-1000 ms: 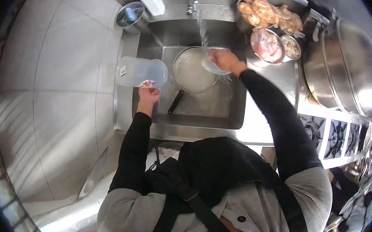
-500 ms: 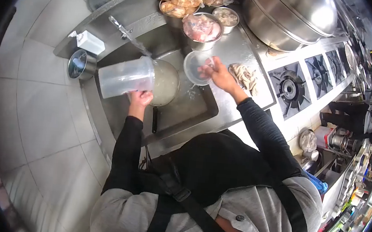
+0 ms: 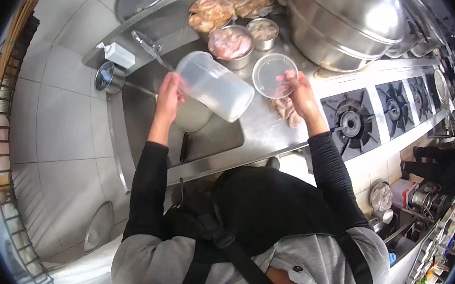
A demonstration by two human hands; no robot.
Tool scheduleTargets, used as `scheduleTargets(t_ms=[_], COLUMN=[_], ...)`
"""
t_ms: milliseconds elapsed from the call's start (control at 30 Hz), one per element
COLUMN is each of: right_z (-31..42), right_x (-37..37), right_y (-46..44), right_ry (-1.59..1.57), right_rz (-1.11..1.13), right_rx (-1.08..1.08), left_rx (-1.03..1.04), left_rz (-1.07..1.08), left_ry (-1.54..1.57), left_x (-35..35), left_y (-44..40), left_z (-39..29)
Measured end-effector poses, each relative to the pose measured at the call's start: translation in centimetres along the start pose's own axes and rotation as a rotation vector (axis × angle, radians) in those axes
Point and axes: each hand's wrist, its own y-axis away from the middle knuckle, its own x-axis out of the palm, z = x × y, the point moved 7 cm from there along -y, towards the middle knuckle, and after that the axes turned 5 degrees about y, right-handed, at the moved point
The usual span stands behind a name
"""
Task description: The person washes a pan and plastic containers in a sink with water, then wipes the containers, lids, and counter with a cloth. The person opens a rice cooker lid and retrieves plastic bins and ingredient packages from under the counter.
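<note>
The left hand (image 3: 170, 95) grips one end of a clear tub (image 3: 218, 91), held tilted above the sink (image 3: 216, 147); its contents are hard to make out. The right hand (image 3: 300, 97) pinches a clear lid (image 3: 270, 74) near the tub. The tub hides part of the pot (image 3: 193, 118); pale food (image 3: 289, 115) lies partly covered beneath the lid. Another person (image 3: 447, 164) is cut off.

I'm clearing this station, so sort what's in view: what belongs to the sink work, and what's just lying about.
Seemingly in use:
clear container, in the left hand
round clear lid, in the right hand
faucet
sink

Probably just lying about:
bowl of raw meat
domed steel vessel
small steel pot
</note>
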Motion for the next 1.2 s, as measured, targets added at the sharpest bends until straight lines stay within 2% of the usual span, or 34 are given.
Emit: scheduleTargets(t_ms=[67, 167, 233, 400, 467, 500, 533, 567, 600, 633, 667, 700, 733, 767, 800, 867, 933, 967, 1000, 1033, 1067, 1100, 1133, 1167, 1200], right_z=[0.7, 2.3, 3.2, 7.6, 10.2, 11.2, 12.4, 11.9, 13.7, 14.8, 17.0, 17.0, 16.4, 16.6, 15.4, 9.0, 3.5, 2.1, 4.4, 6.0, 6.8, 7.0, 6.5, 5.2, 4.1], right_x=[-1.0, -2.3, -2.5, 0.0, 2.9, 4.5, 5.6, 5.8, 7.0, 7.5, 8.1, 7.8, 7.6, 7.9, 8.8, 13.6, 14.0, 13.2, 12.1, 10.3, 8.0, 5.8, 3.6, 0.8, -2.5], right_y=[0.5, 1.0, 1.1, 1.9, 2.6, 2.8, 2.8, 2.1, 3.7, 5.3, 7.4, 7.5, 6.9, 7.1, 7.5, 4.7, 4.0, 3.3, 5.9, 7.0, 8.5, 8.9, 9.7, 11.2, 13.1], right_ry=[-0.065, 0.01, -0.007, 0.083, 0.18, 0.255, 0.352, 0.492, 0.702, 0.755, 0.722, 0.699, 0.54, 0.452, 0.461, 1.067, 1.019, 0.918, 0.889, 0.889, 0.911, 0.941, 0.98, 1.001, 1.015], right_rz=[0.047, 0.062, 0.059, 0.027, 0.0, -0.028, -0.091, -0.19, -0.24, -0.295, -0.204, -0.252, -0.254, -0.253, -0.444, -0.124, -0.02, -0.064, -0.191, -0.246, -0.298, -0.349, -0.407, -0.46, -0.498], right_rx=[0.007, -0.057, -0.117, -0.357, -0.466, -0.584, -0.703, -0.904, -0.96, -1.131, -1.232, -1.151, -1.019, -0.928, -0.953, -0.799, -0.72, -0.736, -0.841, -0.832, -0.767, -0.667, -0.549, -0.431, -0.318], left_rx=[0.128, 0.697, 0.717, 0.754, 0.84, 0.924, 0.92, 0.867, 0.871, 0.829, 0.518, 0.332, 0.536, 0.459, 0.992, 0.803, 0.561, 0.411, 0.226, 0.146, 0.071, 0.108, 0.2, 0.318, 0.317], left_rz=[0.176, 0.297, 0.425, 0.369, 0.378, 0.408, 0.483, 0.436, 0.405, 0.316, 0.152, 0.032, -0.044, -0.17, 0.058, 0.193, 0.248, 0.216, 0.111, 0.118, -0.02, -0.085, -0.094, -0.012, -0.008], left_ry=[-0.353, -0.723, -0.824, -0.959, -1.072, -1.148, -1.131, -1.121, -1.139, -0.963, -0.786, -0.807, -0.882, -0.752, -1.267, -1.264, -1.344, -1.409, -1.451, -1.055, -1.113, -1.037, -1.037, -0.921, -1.225], left_x=[3.5, 11.8, 14.1, 14.8, 14.9, 14.7, 12.6, 12.1, 11.5, 9.1, 1.7, -2.9, -6.8, -12.2, -18.9, -16.3, -18.0, -21.4, -24.7, -23.7, -21.0, -21.9, -19.2, -21.2, -19.6], left_y=[1.1, 5.0, 6.0, 6.8, 6.3, 6.0, 5.1, 5.2, 5.8, 6.0, 5.6, 5.7, 6.0, 4.7, 2.0, -2.9, -3.4, -2.4, 1.1, 0.8, 0.6, -0.7, -1.2, -3.5, -4.3], left_z=[-0.9, -4.0, -2.2, -1.1, -1.3, -0.8, 1.5, 0.3, -1.7, -2.4, 0.2, 0.1, -0.9, 0.7, 4.1, 8.8, 9.6, 8.5, 7.9, 7.0, 4.5, 3.5, -0.2, 0.5, -2.0])
